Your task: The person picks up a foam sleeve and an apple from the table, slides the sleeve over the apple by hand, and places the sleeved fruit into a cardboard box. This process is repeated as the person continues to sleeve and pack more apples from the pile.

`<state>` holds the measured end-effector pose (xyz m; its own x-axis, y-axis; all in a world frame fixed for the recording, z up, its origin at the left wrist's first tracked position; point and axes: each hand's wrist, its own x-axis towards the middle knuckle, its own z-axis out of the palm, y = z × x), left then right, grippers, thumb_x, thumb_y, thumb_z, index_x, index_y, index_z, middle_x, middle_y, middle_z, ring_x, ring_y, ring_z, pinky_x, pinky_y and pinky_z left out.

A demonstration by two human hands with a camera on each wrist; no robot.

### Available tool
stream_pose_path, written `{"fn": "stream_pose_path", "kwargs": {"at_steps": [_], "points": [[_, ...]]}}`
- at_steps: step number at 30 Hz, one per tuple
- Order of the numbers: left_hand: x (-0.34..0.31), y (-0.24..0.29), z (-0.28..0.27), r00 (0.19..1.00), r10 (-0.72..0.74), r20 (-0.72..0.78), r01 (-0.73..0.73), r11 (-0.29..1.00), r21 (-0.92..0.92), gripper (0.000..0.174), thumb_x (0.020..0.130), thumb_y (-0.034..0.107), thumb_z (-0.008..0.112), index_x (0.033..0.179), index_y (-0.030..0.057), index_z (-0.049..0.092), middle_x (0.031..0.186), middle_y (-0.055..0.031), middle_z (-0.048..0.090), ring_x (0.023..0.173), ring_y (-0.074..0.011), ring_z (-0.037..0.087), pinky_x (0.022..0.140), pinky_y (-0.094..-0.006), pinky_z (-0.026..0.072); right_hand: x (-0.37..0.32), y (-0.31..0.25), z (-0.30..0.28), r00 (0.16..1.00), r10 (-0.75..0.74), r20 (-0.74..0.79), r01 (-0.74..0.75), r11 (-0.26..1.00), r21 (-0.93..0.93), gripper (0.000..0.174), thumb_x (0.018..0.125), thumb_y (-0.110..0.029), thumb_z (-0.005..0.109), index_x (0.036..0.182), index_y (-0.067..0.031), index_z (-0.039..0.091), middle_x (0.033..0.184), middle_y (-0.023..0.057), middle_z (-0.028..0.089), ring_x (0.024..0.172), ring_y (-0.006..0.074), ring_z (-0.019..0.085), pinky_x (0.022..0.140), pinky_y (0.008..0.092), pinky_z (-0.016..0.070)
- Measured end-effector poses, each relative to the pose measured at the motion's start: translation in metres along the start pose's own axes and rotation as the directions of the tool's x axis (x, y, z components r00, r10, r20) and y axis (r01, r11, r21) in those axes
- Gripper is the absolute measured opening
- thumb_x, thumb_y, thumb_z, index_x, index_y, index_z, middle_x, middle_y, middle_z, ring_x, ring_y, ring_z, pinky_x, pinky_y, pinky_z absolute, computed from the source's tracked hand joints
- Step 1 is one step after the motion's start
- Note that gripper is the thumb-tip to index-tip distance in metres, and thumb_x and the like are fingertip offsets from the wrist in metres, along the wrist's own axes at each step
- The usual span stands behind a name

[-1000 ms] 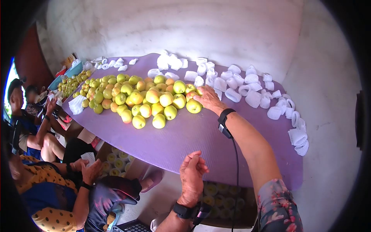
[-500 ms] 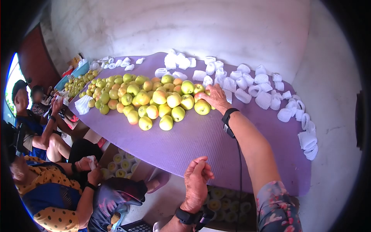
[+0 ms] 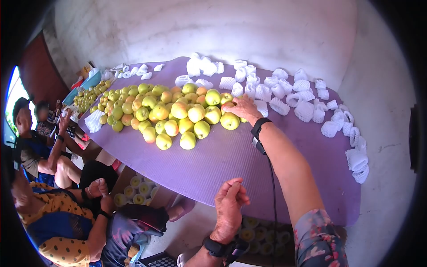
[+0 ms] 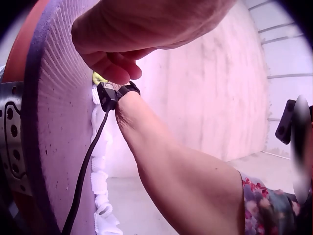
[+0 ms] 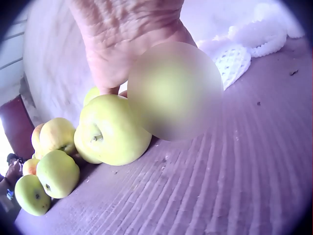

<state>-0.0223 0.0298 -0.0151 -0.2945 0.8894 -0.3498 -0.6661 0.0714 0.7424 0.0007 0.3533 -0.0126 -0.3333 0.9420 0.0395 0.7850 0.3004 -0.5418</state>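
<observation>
A long pile of yellow-green apples [image 3: 180, 109], some with a red blush, lies on the purple table. My right hand [image 3: 244, 109] reaches over the pile's right end, its fingers curled down round an apple [image 3: 243, 119] that is mostly hidden beneath it. In the right wrist view, a blurred disc covers part of this grip, beside a large green apple [image 5: 115, 129]. My left hand [image 3: 227, 209] hangs in front of the table's near edge, fingers loosely curled, holding nothing. From the left wrist view it appears close above the purple surface [image 4: 68, 112].
White foam net sleeves [image 3: 278, 89] lie along the table's back and right side. Boxes of sleeved apples [image 3: 138, 191] stand below the near edge. Other people sit at the left, one in a dotted top [image 3: 58, 204]. A black cable [image 3: 272, 191] hangs from my right wrist.
The head view has shifted a little. My right hand stays at the pile's right end, its fingers moving slightly over the apple. My left hand keeps its loose pose.
</observation>
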Motion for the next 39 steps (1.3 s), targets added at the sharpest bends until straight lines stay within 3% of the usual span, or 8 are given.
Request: {"fn": "stream_pose_path", "kwargs": {"at_steps": [8,13,16,20,24,30,34,39], "points": [[0.006,-0.003,0.001,1.000,-0.001,0.026,0.002,0.999,-0.033,0.017,0.093,0.014,0.054,0.106,0.0034,0.060,0.075,-0.0026,0.059,0.062,-0.0130,0.056,0.057,-0.0289,0.0471,-0.009,0.000,-0.018,0.991,-0.090,0.103,0.090,0.996,0.000,0.071,0.067,-0.063,0.067,0.117,-0.0127,0.066,0.134,0.0227,0.041,0.125,0.0446,0.040,0.105,0.0504,0.0329],[0.013,-0.003,0.002,0.997,0.040,-0.073,-0.043,0.998,-0.035,0.020,0.091,0.015,0.056,0.108,0.0044,0.058,0.085,-0.0045,0.059,0.069,-0.0153,0.058,0.061,-0.0308,0.0481,-0.028,-0.006,-0.039,0.934,-0.286,0.214,0.329,0.923,-0.201,0.070,0.070,-0.061,0.066,0.110,-0.0044,0.066,0.115,0.0208,0.051,0.115,0.0399,0.045,0.097,0.0462,0.0388],[0.017,-0.001,0.003,0.962,0.137,-0.234,-0.143,0.990,-0.009,0.028,0.090,0.017,0.058,0.115,0.0051,0.054,0.099,-0.0069,0.057,0.084,-0.0181,0.058,0.070,-0.0329,0.0483,-0.029,0.000,-0.026,0.937,-0.347,-0.038,0.347,0.938,-0.005,0.072,0.072,-0.058,0.066,0.119,-0.0044,0.061,0.118,0.0217,0.050,0.116,0.0395,0.044,0.098,0.0457,0.0397],[0.020,-0.001,-0.005,0.952,0.196,-0.236,-0.203,0.979,-0.006,0.041,0.091,0.020,0.058,0.127,0.0055,0.047,0.113,-0.0099,0.051,0.101,-0.0224,0.054,0.081,-0.0364,0.0468,-0.022,-0.003,-0.009,0.971,-0.186,-0.147,0.163,0.974,-0.156,0.073,0.073,-0.055,0.068,0.126,-0.0064,0.055,0.123,0.0246,0.047,0.117,0.0427,0.044,0.101,0.0466,0.0395],[0.022,0.001,-0.013,0.954,0.223,-0.201,-0.223,0.975,0.023,0.052,0.092,0.024,0.057,0.137,0.0050,0.039,0.125,-0.0136,0.045,0.112,-0.0274,0.050,0.088,-0.0409,0.0447,-0.016,0.002,-0.001,0.988,-0.137,-0.071,0.146,0.979,0.143,0.072,0.072,-0.054,0.070,0.125,-0.0077,0.055,0.128,0.0199,0.048,0.124,0.0368,0.042,0.100,0.0475,0.0399],[0.040,0.019,-0.029,0.916,0.352,-0.193,-0.333,0.935,0.125,0.066,0.094,0.035,0.054,0.146,0.0035,0.027,0.146,-0.0207,0.028,0.133,-0.0388,0.033,0.102,-0.0493,0.0350,-0.049,-0.019,0.000,0.884,-0.463,0.068,0.467,0.864,-0.189,0.061,0.075,-0.056,0.068,0.109,-0.0056,0.066,0.111,0.0180,0.055,0.115,0.0356,0.047,0.097,0.0447,0.0428],[0.041,0.020,-0.031,0.940,0.299,-0.164,-0.282,0.952,0.119,0.069,0.093,0.036,0.056,0.147,0.0032,0.026,0.146,-0.0208,0.028,0.133,-0.0390,0.033,0.102,-0.0491,0.0358,-0.070,-0.024,-0.005,0.900,-0.418,0.124,0.433,0.825,-0.362,0.056,0.075,-0.058,0.066,0.104,-0.0095,0.071,0.113,0.0169,0.053,0.115,0.0347,0.045,0.099,0.0466,0.0422],[0.039,0.016,-0.029,0.963,0.252,-0.095,-0.239,0.963,0.126,0.071,0.092,0.038,0.058,0.146,0.0026,0.028,0.146,-0.0216,0.028,0.132,-0.0386,0.034,0.101,-0.0473,0.0376,-0.109,0.000,-0.024,0.885,-0.464,0.029,0.449,0.838,-0.310,0.055,0.074,-0.050,0.068,0.110,-0.0082,0.065,0.117,0.0200,0.055,0.115,0.0368,0.048,0.094,0.0499,0.0407]]}}
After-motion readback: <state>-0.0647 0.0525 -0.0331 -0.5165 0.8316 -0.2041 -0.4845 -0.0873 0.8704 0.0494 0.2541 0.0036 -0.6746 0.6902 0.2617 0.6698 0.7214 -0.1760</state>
